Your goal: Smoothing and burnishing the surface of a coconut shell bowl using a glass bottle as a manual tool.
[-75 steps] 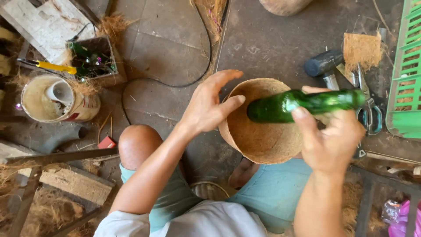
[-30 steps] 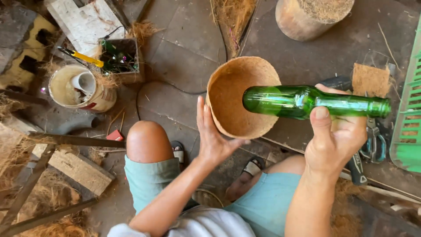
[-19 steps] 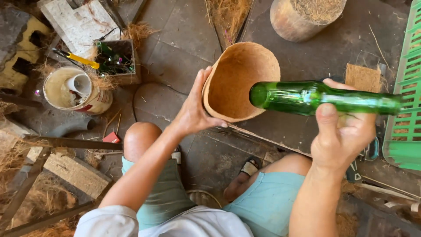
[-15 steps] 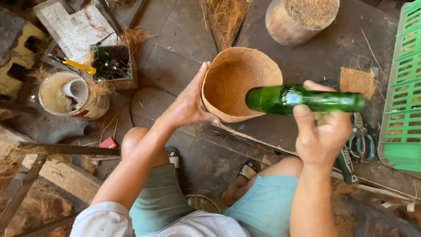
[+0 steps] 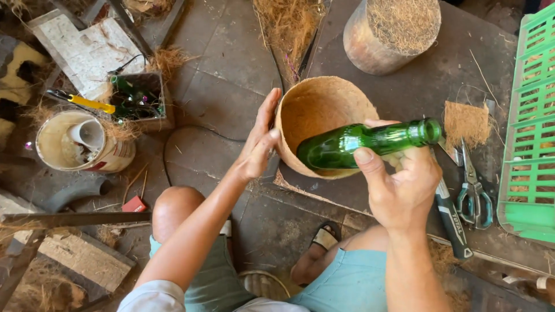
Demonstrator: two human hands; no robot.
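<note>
From the head camera, looking straight down past the person's knees: the right hand (image 5: 402,188) is wrapped around a green glass bottle (image 5: 364,144), gripping it near the neck with the thumb laid over the top. The bottle lies nearly level, its thick bottom end pushed into the mouth of a round pot made of brown coconut fibre (image 5: 324,118), its neck pointing out to the right. The pot is tipped on its side on a dark board (image 5: 404,86), open mouth facing the person. The left hand (image 5: 260,144) is flat and open, fingers straight and together, pressed against the pot's left outer wall.

Just right of the bottle's neck lies a small square of fibre matting (image 5: 467,122). Below it are scissors (image 5: 473,185) with green-grey handles, and beside those a tool with a black handle (image 5: 452,218). A green plastic crate (image 5: 529,127) fills the right edge. Behind the pot stands a round block topped with loose fibre (image 5: 390,32).

Off to the left, well apart from the hands, sits a white bucket (image 5: 84,144) with a cup inside, a small box of green bottles (image 5: 136,101), and a yellow-handled tool (image 5: 87,103). A black cable (image 5: 202,130) curls across the floor.
</note>
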